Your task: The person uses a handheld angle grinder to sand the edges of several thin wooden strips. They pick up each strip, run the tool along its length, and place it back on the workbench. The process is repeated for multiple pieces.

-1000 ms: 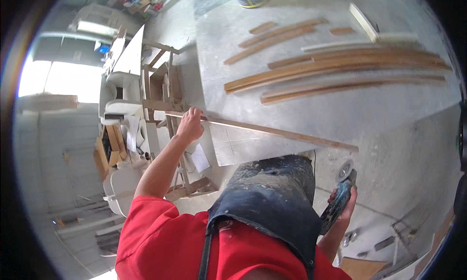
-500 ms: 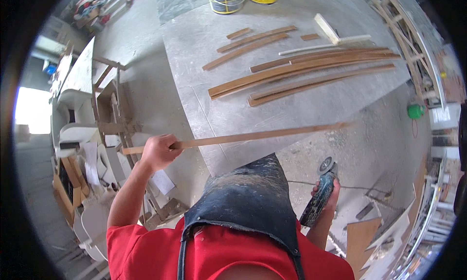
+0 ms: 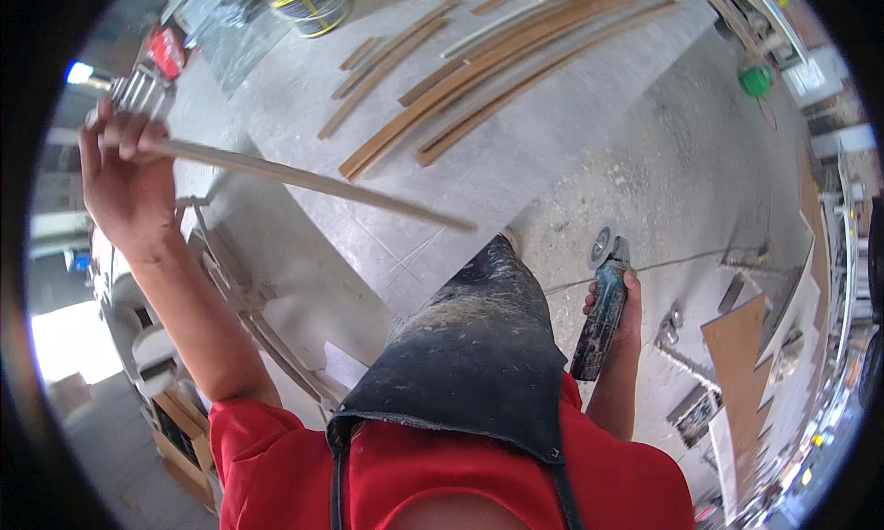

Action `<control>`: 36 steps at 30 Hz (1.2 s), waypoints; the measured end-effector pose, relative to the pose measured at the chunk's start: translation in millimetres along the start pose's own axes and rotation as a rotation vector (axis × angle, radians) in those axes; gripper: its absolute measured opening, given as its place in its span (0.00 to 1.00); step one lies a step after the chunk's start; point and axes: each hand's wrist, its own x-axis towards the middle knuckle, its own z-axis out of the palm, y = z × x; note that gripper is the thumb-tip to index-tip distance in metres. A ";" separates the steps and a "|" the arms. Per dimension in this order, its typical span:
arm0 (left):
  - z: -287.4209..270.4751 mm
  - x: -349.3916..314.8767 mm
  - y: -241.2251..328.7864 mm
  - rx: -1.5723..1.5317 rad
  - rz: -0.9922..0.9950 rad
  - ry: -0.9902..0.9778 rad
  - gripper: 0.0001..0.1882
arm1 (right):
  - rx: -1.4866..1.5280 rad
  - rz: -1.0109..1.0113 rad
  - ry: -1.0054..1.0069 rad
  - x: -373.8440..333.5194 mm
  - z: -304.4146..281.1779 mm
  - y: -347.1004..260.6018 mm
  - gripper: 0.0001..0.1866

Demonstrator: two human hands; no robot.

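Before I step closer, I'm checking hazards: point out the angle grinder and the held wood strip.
Angle grinder (image 3: 601,321), head view: middle of its body.
Held wood strip (image 3: 313,183), head view: middle of its length.

A grey counter (image 3: 488,171) spreads right of the left grip (image 3: 133,185), bearing several long brown strips (image 3: 468,77), two thinner ones (image 3: 382,77) nearer that grip, short brown offcuts (image 3: 357,53), and a narrow whitish strip (image 3: 493,33). Buckets (image 3: 308,10) stand farther out than the grip.
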 end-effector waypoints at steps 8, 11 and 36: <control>-133.4 -89.3 -165.2 0.055 -0.186 1.024 0.25 | 0.095 0.161 -0.075 1.3 -4.1 25.3 0.34; -141.4 -116.9 -208.2 -0.038 -0.261 1.140 0.24 | 0.134 0.263 -0.164 -3.0 15.8 26.1 0.31; -154.4 -134.1 -250.7 0.106 -0.235 1.324 0.13 | -0.088 0.425 -0.275 2.5 52.8 12.2 0.23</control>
